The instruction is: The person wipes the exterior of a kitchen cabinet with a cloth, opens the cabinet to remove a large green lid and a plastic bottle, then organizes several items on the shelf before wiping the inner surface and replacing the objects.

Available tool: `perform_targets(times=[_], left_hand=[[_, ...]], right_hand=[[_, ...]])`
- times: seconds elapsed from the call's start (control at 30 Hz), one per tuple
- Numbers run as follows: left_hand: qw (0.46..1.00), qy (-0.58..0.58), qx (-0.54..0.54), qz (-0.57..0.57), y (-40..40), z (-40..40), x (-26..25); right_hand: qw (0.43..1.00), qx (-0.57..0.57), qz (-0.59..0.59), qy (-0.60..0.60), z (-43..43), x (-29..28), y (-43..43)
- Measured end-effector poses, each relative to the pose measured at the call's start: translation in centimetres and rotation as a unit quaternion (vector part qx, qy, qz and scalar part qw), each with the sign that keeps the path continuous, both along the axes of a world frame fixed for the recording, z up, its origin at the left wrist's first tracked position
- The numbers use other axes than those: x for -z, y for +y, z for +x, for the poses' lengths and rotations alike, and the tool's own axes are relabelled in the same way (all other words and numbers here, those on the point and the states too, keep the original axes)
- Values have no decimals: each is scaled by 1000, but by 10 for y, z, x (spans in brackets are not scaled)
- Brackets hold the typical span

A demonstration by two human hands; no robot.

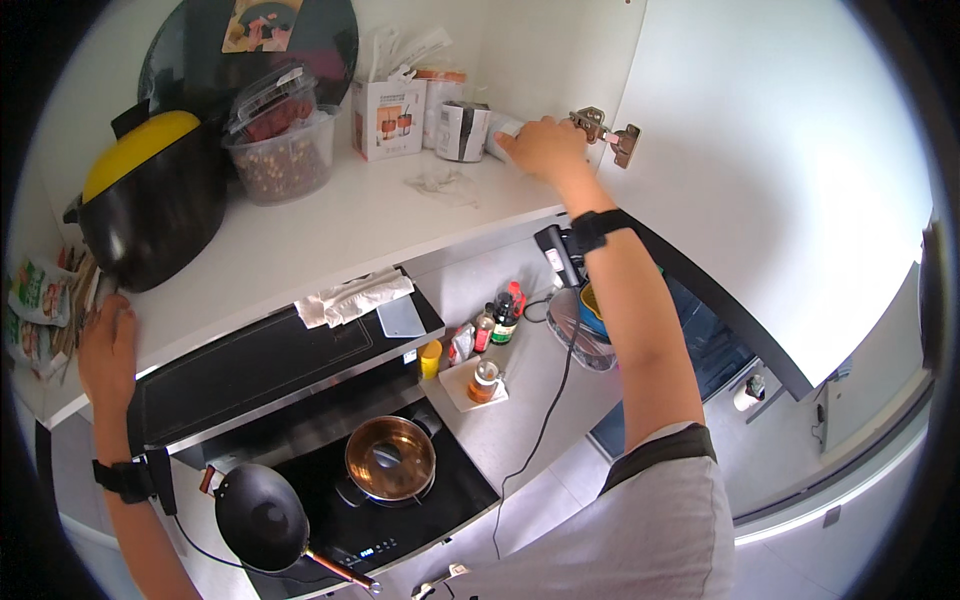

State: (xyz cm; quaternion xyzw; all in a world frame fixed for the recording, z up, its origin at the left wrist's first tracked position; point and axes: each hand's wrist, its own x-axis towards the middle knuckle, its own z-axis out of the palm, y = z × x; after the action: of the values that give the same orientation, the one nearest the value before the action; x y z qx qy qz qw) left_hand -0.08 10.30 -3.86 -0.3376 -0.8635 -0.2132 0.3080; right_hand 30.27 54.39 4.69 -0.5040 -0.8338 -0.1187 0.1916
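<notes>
My right hand [551,148] reaches onto the white cabinet shelf [360,202], over the near end of a pale cylindrical roll [504,133]. Whether its fingers grip the roll is hidden. Just left of that stand a small wrapped packet [462,133] and a white printed carton [390,118]. My left hand [109,356] is at the shelf's left front edge, beside a bundle of thin wooden sticks [79,300] and below the black pot with a yellow lid [150,202]. Its fingers are slightly blurred, and a hold on anything cannot be made out.
A clear plastic tub [281,154] and crumpled clear film [444,186] occupy the shelf. The cabinet door [757,165] stands open on the right by its metal hinge [611,136]. Below are a range hood [255,382], a wok [261,517], a lidded pot [391,457] and bottles [504,322].
</notes>
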Motion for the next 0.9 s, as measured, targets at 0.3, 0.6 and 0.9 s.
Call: perform_targets(times=[0.3, 0.6, 0.9], left_hand=[[1000, 15, -11, 16, -4, 12, -7], [1000, -13, -7, 12, 1, 13, -7], [998, 58, -18, 0, -3, 10, -3]], right_hand=[[987, -6, 80, 137, -42, -16, 26], [883, -87, 73, 455, -81, -45, 102], [849, -318, -75, 415, -120, -43, 145]])
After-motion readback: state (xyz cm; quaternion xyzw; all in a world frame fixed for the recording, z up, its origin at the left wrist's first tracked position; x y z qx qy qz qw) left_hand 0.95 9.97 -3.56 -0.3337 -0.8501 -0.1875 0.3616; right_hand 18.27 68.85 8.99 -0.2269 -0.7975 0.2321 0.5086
